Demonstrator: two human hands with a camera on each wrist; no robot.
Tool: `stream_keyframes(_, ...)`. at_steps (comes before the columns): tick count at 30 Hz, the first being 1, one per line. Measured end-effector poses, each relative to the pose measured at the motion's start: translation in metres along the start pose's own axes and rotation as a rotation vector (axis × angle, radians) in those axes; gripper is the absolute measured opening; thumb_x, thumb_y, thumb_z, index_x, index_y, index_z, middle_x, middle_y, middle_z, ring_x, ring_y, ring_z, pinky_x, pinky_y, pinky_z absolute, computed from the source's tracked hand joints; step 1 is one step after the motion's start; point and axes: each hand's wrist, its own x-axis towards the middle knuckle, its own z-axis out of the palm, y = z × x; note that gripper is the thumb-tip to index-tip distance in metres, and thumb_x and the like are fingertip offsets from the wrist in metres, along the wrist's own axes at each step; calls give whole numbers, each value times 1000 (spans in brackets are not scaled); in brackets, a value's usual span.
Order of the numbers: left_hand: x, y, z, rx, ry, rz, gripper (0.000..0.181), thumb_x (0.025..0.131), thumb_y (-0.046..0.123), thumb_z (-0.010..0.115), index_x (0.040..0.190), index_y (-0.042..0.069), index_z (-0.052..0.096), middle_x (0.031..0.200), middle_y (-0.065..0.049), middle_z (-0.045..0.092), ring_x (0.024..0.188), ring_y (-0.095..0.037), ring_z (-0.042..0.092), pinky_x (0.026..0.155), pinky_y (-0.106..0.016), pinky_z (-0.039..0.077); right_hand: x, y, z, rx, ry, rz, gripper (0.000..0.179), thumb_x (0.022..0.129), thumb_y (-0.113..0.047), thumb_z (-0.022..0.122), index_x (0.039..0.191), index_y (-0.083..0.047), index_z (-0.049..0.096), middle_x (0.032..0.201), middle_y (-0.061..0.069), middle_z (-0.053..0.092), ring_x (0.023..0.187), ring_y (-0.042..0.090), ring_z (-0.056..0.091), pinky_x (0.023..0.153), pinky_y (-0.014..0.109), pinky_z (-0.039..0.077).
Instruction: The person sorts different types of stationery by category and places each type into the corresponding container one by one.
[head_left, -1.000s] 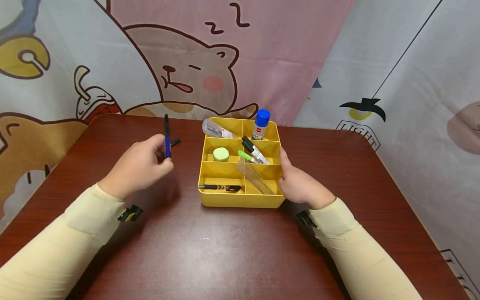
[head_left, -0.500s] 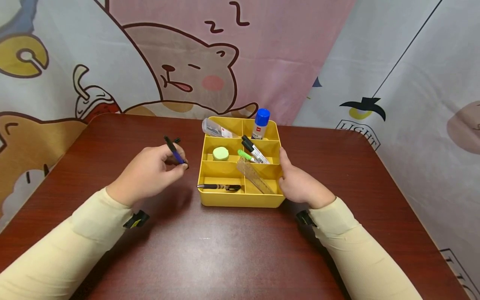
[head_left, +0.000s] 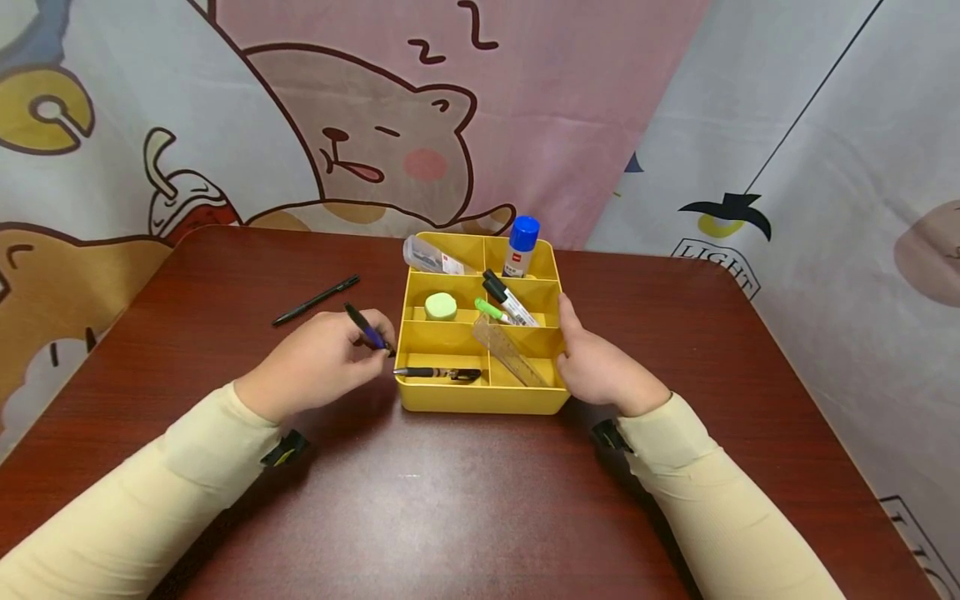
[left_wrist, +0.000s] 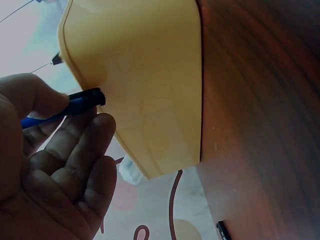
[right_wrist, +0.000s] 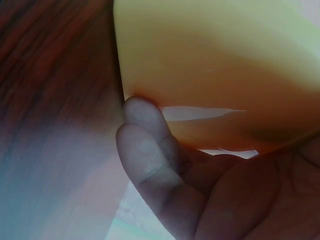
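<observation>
My left hand (head_left: 322, 362) pinches a blue-and-black pen (head_left: 367, 330) between thumb and fingers, beside the left wall of a yellow divided organizer box (head_left: 480, 398). In the left wrist view the pen's dark end (left_wrist: 94, 97) sits in front of that wall. My right hand (head_left: 607, 371) rests against the box's right side, its fingers laid along the wall. Inside the box, a black pen (head_left: 437, 373) lies across the front left compartment and a clear ruler (head_left: 510, 354) leans in the front right one.
Another black pen (head_left: 315, 301) lies on the brown table (head_left: 480, 517), left of the box. Middle compartments hold a pale green round item (head_left: 440, 307), a black-capped marker (head_left: 510, 297) and a green-capped pen (head_left: 491, 311). A glue stick (head_left: 521, 247) and a clear case (head_left: 435, 255) stand behind.
My left hand has moved right and nearer with its pen, to the box's left wall. The pen has tilted from upright, and the black pen on the table shows in full. My right hand stays put.
</observation>
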Motion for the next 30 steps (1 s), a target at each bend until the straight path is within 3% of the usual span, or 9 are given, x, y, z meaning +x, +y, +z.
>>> stream_keyframes(5, -1, 1, 2, 15, -15, 17, 15, 92, 8, 69, 106, 13, 70, 95, 1, 74, 75, -11, 59, 75, -34, 52, 0, 0, 0, -3, 3, -8, 87, 101, -8, 40, 165, -5, -19, 151, 36, 50, 105, 30, 72, 109, 55, 50)
stream_keyframes(14, 0, 8, 2, -34, 72, 38, 15, 95, 10, 71, 109, 12, 74, 104, 2, 75, 92, -13, 68, 84, -40, 58, 0, 1, -1, -11, -9, 1, 85, 102, -9, 40, 164, -2, -19, 151, 36, 50, 97, 27, 72, 107, 53, 52)
stream_keyframes(19, 2, 10, 7, -66, 44, 32, 16, 94, 8, 72, 109, 14, 73, 104, 0, 75, 91, -13, 68, 82, -37, 57, 0, 2, 0, -7, -8, 0, 85, 102, -9, 40, 164, -2, -19, 149, 37, 52, 94, 26, 72, 106, 53, 53)
stream_keyframes(25, 3, 9, 11, -44, 16, 46, 14, 93, 8, 73, 106, 14, 73, 98, 1, 75, 83, -11, 64, 77, -34, 55, 1, 1, 0, -1, 1, -7, 87, 101, -8, 40, 164, -3, -19, 155, 35, 46, 109, 30, 71, 112, 55, 48)
stream_keyframes(30, 4, 8, 12, -53, 12, 56, 14, 94, 9, 75, 107, 14, 72, 98, 1, 74, 81, -12, 62, 75, -33, 54, 1, 0, -1, 11, -9, 5, 87, 101, -8, 40, 164, -3, -19, 160, 34, 41, 111, 31, 69, 114, 55, 46)
